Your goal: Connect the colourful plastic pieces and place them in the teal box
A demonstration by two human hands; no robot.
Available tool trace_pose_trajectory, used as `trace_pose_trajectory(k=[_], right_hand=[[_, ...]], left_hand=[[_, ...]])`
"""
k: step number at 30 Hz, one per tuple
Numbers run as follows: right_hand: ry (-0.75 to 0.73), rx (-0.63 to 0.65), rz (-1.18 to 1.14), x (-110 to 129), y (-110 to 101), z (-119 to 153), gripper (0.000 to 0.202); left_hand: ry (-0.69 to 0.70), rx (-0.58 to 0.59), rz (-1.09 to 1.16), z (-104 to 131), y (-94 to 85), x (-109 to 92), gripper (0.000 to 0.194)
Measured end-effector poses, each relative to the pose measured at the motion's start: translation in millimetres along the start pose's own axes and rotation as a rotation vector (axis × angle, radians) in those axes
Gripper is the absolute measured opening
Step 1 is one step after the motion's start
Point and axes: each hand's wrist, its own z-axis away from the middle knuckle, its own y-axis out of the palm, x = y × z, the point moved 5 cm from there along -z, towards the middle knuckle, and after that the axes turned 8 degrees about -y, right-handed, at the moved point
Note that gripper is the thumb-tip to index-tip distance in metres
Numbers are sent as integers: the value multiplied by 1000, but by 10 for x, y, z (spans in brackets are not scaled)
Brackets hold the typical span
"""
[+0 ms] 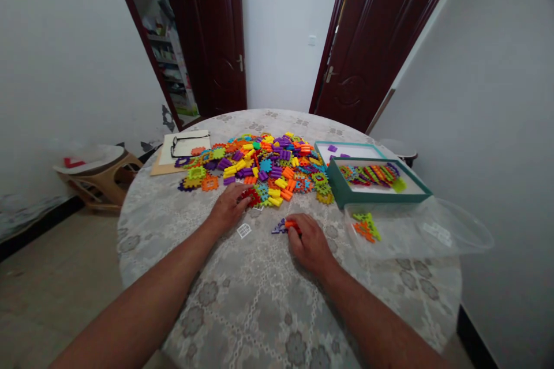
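My left hand (229, 206) is at the near edge of a heap of coloured plastic building pieces (246, 167), its fingers closed round a red toothed piece (251, 197). My right hand (308, 239) rests lower on the table to the right, pinching an orange connector piece (291, 223). A purple toothed piece (278, 227) lies against that connector, just left of the fingertips. Yellow and orange connectors (277, 197) lie between the hands at the heap's edge. A small white window-shaped piece (244, 231) sits on the cloth below my left hand.
A green box (340, 187) at right holds a row of toothed pieces, with its lid (355, 150) behind. In front lies a clear plastic bag (402, 230) with green and orange pieces. Black glasses (173, 147) rest on a book (158, 168) at left.
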Motion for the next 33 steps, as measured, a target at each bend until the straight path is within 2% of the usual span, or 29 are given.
trace_pose_trajectory(k=[4, 9, 13, 18, 22, 26, 29, 33], right_hand=[[0, 3, 19, 8, -5, -5, 26], [-6, 18, 52, 3, 1, 6, 25], [6, 46, 60, -12, -2, 17, 25], [135, 148, 8, -33, -71, -60, 22], [229, 206, -46, 34, -227, -178, 25], [198, 209, -55, 60, -495, -420, 28], [252, 207, -52, -199, -765, -773, 31], [382, 56, 28, -845, -1206, -1425, 32]], left_hand=[[-56, 18, -16, -2, 55, 80, 57], [-5, 24, -63, -22, 94, 49, 40], [-71, 73, -29, -18, 126, 26, 31], [-116, 90, 19, -13, 103, -20, 38], [-138, 129, 83, -19, 64, -43, 32], [-198, 124, 110, -26, 44, -22, 24], [-236, 123, 112, -29, 43, -9, 17], [-299, 150, 112, -11, 37, 6, 18]])
